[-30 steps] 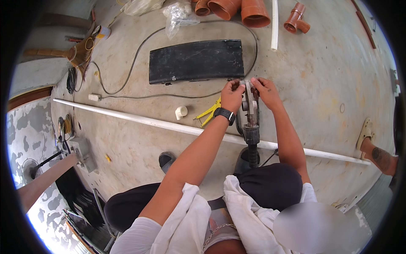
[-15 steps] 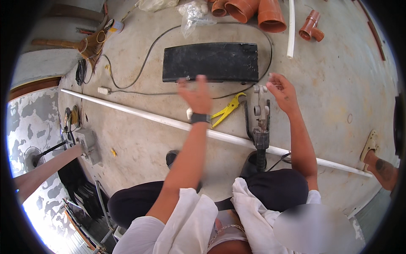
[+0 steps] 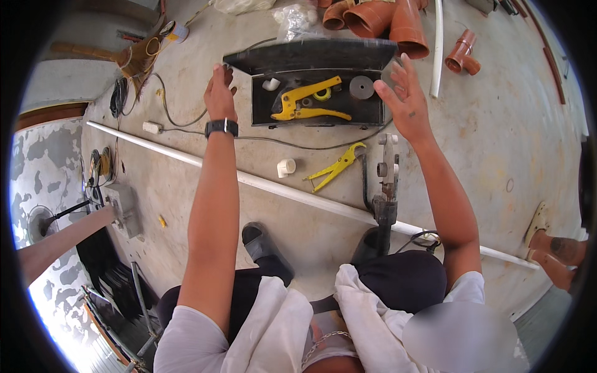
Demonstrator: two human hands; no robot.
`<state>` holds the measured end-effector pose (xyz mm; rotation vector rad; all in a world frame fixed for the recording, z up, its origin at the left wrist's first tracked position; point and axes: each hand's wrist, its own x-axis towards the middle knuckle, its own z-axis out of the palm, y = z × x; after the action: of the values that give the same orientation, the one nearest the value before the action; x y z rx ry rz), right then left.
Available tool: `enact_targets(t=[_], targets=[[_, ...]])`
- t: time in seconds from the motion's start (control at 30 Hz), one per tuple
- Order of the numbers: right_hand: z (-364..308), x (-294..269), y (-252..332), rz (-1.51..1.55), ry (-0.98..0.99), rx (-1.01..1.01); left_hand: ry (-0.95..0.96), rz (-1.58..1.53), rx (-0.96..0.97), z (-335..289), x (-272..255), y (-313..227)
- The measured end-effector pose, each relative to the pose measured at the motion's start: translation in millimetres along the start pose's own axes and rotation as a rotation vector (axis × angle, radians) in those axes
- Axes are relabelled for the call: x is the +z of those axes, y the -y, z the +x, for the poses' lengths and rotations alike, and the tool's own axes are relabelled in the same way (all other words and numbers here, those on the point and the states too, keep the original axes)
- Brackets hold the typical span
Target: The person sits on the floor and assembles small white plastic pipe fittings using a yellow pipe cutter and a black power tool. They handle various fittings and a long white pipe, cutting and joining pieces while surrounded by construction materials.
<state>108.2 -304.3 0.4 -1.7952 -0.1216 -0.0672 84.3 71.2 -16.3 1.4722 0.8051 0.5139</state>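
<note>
A black toolbox [image 3: 280, 122] stands on the floor in front of me with its lid [image 3: 311, 57] raised. My left hand [image 3: 221, 96], a dark watch at its wrist, is by the lid's left corner, fingers stretched out and apart. My right hand [image 3: 407, 102] is spread beside the box's right end, fingertips close to the lid's right corner. I cannot tell whether either hand touches the lid. Inside lie a yellow pipe cutter [image 3: 317, 114], a grey disc [image 3: 361, 87], a white pipe fitting [image 3: 270, 84] and a yellow-green ring [image 3: 322, 94].
A second yellow pipe cutter [image 3: 339, 166], a white elbow fitting [image 3: 286, 167] and a pipe-fusion tool [image 3: 387, 180] sit nearer me. A long white pipe [image 3: 298, 198] crosses the floor. Orange pipe fittings [image 3: 373, 20] lie beyond the box. Another person's foot [image 3: 538, 221] shows at right.
The toolbox lid has swung up, baring the contents. My left hand has moved left and forward to the lid's corner; my right hand has moved slightly forward.
</note>
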Motion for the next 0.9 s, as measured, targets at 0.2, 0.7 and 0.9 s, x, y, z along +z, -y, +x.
enact_targets(t=[0.2,0.7,0.9], targets=[[10,9,-6,-0.227,0.348,0.138,0.116,0.581,0.143,-1,-22,63],[44,147,-28,-1.083,0.819,-0.403,0.401,0.89,0.203,-31,68,99],[57,147,-57,-0.909,0.656,-0.225,0.328,0.969,0.099,-18,89,74]])
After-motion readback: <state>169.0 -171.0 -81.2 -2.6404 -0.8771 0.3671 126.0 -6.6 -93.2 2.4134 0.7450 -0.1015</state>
